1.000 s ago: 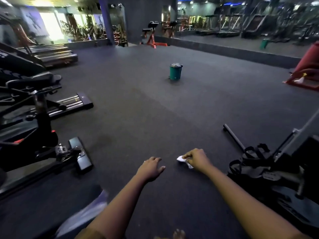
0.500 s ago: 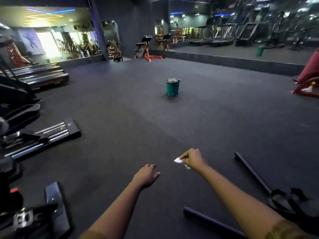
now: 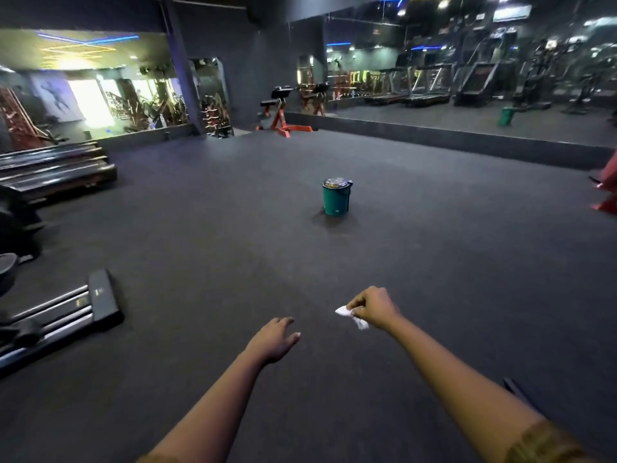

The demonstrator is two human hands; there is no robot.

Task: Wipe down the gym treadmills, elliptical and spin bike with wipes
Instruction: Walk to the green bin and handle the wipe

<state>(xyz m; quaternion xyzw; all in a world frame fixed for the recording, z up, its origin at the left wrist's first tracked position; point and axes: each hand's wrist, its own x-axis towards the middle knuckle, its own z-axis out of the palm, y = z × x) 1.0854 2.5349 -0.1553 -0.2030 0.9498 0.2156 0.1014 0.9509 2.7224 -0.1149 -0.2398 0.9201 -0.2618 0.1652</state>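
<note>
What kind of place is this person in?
A gym, by the look of it: treadmills line the far wall, a red exercise bench stands beyond the dark rubber floor, and big wall mirrors surround it.

Both bare forearms reached forward and downward from the bottom edge of the view, well apart from each other. The left hand (image 3: 274, 339) hung palm down with its fingers loosely spread and slightly curled, holding nothing. The right hand (image 3: 374, 308) sat farther forward and a little higher, curled into a fist, its grip closed around a small crumpled white wipe (image 3: 350, 316) that poked out beside the thumb and below the knuckles.
</note>
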